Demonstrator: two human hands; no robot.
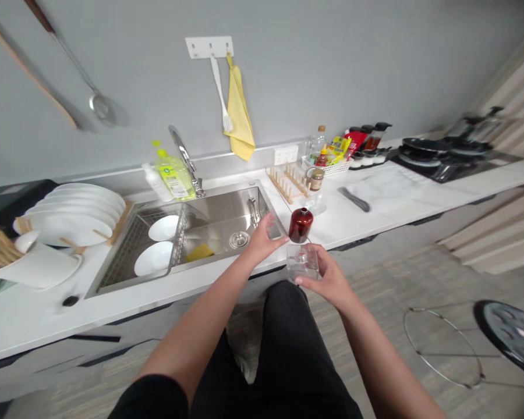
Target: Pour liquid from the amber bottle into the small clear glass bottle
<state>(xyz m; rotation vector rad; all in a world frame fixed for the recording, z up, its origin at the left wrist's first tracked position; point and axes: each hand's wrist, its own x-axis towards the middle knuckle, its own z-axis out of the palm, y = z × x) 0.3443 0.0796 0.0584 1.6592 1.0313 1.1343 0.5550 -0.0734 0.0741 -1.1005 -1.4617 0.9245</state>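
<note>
Near the counter's front edge, my right hand grips a clear, see-through container, which looks like a glass. My left hand hovers by the sink's right front corner, thumb and fingers spread with nothing in them. Its fingertips point at a dark red-brown bottle with a short neck and no cap. This bottle stands upright on the counter just behind the clear container. Whether my left fingertip touches the bottle is hard to tell.
The steel sink holds white bowls in a rack and a yellow sponge. White plates stand at left. A wooden rack, a lidded jar, a dark grey strip and a stove lie rightward. A stool stands right.
</note>
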